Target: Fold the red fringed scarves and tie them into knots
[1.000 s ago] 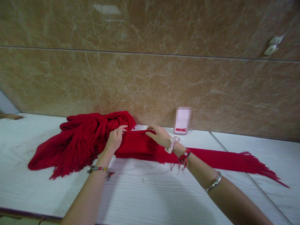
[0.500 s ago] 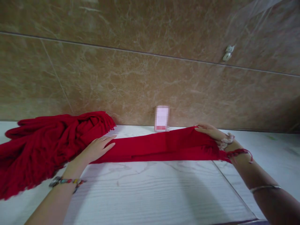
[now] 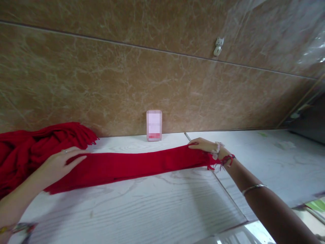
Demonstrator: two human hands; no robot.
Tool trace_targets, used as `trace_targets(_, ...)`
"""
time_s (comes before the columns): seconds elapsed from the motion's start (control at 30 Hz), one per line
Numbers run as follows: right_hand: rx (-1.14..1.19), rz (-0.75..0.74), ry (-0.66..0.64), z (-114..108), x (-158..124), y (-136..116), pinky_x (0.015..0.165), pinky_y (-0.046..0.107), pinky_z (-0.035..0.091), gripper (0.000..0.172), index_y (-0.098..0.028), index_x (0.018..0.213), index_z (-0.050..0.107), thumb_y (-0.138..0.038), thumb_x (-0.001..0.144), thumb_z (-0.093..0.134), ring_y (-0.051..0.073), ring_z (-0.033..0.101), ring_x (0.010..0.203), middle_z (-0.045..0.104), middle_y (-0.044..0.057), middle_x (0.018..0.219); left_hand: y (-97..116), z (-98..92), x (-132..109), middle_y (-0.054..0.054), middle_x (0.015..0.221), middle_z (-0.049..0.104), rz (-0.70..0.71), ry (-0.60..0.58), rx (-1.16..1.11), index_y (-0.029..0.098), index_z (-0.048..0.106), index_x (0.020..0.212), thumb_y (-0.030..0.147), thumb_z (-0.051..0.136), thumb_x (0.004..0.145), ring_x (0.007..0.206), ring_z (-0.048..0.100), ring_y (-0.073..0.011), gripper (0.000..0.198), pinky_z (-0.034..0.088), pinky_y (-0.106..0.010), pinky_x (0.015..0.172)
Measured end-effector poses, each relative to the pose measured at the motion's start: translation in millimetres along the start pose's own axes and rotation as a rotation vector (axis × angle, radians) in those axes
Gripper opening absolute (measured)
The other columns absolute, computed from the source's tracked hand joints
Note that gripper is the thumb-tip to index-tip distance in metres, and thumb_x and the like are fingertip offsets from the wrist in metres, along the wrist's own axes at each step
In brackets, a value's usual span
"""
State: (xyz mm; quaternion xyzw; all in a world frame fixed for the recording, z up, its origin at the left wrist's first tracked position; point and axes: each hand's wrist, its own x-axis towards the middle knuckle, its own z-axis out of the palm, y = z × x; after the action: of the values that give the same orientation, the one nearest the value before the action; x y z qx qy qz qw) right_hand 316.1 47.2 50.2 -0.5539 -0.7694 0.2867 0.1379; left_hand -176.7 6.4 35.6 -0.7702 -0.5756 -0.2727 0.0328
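Note:
A long red scarf (image 3: 132, 164) lies stretched in a folded band across the white wood-grain table (image 3: 152, 210). My left hand (image 3: 59, 162) rests flat on its left end, fingers stretched out and pressing the cloth down. My right hand (image 3: 205, 146) is at the scarf's right, fringed end, fingers closed over the cloth edge. A heap of more red fringed scarves (image 3: 30, 149) sits at the far left, behind and beside my left hand.
A small pink-and-white box (image 3: 154, 125) stands against the brown marble wall behind the scarf. A seam (image 3: 223, 189) splits the table into two tops to the right. A white hook (image 3: 218, 46) is fixed on the wall.
My right hand has slid rightward along the scarf to its fringed end, drawing the band out straight. My left hand has gone from pinching to lying flat. The view has turned right.

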Motion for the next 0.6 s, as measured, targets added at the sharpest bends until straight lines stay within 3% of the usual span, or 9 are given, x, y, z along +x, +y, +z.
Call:
trace_targets(0.13,0.075,0.044,0.001,-27,-14,5,0.073,0.032,0.046,0.041,-0.013,0.083,0.066,-0.049,0.068,0.054,0.022,0.059,0.079,0.067,0.006,0.086,26,-30.8,32,0.002,0.091,0.066,-0.148,-0.149,-0.140,0.020,0.061,0.083,0.078,0.034,0.056,0.091,0.057,-0.0199,0.069,0.041,-0.034,0.088)
trace_targets(0.2,0.080,0.070,0.012,-40,-21,12,0.073,0.032,0.046,0.040,-0.014,0.086,0.066,-0.048,0.069,0.054,0.023,0.059,0.080,0.066,0.006,0.087,38,-34.1,46,-0.004,0.097,0.065,-0.194,-0.251,-0.185,0.016,0.061,0.087,0.079,0.039,0.050,0.096,0.056,-0.0230,0.077,0.041,-0.032,0.088)
trace_targets(0.27,0.020,0.081,0.004,-47,-26,21,0.073,0.032,0.045,0.036,-0.014,0.085,0.066,-0.045,0.071,0.054,0.023,0.059,0.080,0.067,0.006,0.086,48,-24.6,55,-0.007,0.099,0.065,-0.178,-0.382,-0.175,0.013,0.062,0.090,0.075,0.042,0.051,0.098,0.055,-0.0236,0.075,0.040,-0.030,0.089)
trace_targets(0.37,-0.107,0.073,-0.005,-42,-26,37,0.073,0.030,0.044,0.028,-0.013,0.080,0.067,-0.037,0.072,0.054,0.022,0.058,0.078,0.067,0.007,0.083,53,4.4,54,-0.008,0.100,0.065,-0.100,-0.562,-0.108,0.013,0.062,0.092,0.062,0.041,0.061,0.097,0.057,-0.0224,0.062,0.038,-0.028,0.089)
trace_targets(0.47,-0.166,0.060,0.028,-29,-23,49,0.072,0.028,0.042,0.024,-0.012,0.080,0.068,-0.029,0.073,0.052,0.020,0.057,0.076,0.067,0.008,0.081,52,27.5,47,-0.009,0.106,0.063,-0.079,-0.599,-0.017,0.010,0.060,0.098,0.051,0.038,0.064,0.100,0.056,-0.0229,0.058,0.036,-0.029,0.091)
trace_targets(0.6,-0.207,0.046,0.041,-21,-19,56,0.072,0.025,0.040,0.023,-0.012,0.082,0.068,-0.026,0.074,0.052,0.019,0.057,0.077,0.067,0.007,0.082,48,30.8,46,-0.007,0.109,0.062,-0.076,-0.591,-0.018,0.010,0.060,0.101,0.047,0.037,0.064,0.102,0.055,-0.0209,0.057,0.035,-0.028,0.092)
